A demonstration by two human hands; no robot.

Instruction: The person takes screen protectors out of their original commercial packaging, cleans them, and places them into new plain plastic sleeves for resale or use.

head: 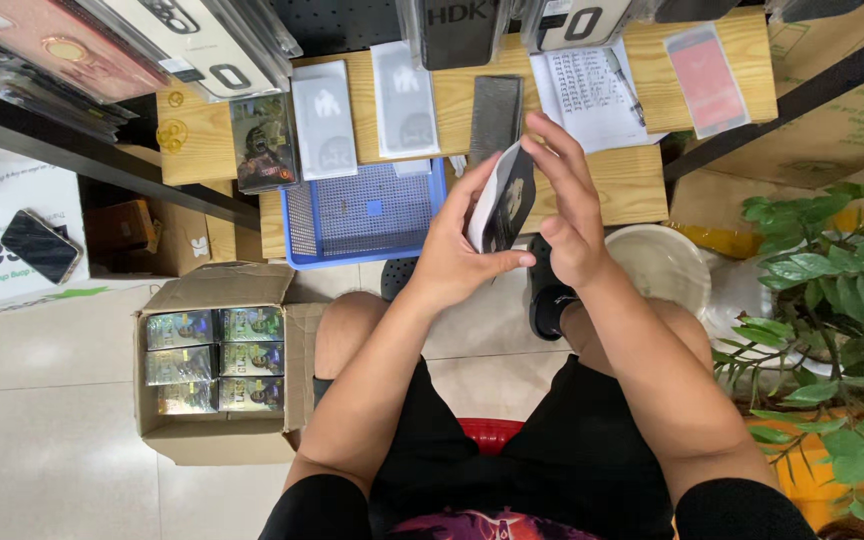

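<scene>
My left hand [452, 250] and my right hand [567, 205] both grip a flat dark packet with a white back [505, 198], held upright above my knees in front of a low wooden table [642, 185]. My left thumb lies along the packet's lower edge; my right fingers wrap its far side. Just beyond the packet, a blue plastic tray [362, 215] rests on the table, and a dark flat packet [497, 115] lies behind it.
White packets [324, 120] and a dark printed box [262, 145] lie on the table with a sheet of paper [592, 95]. An open carton of small boxes [214, 360] stands on the floor at left. A white bucket [664, 265] and a potted plant [842, 300] stand at right.
</scene>
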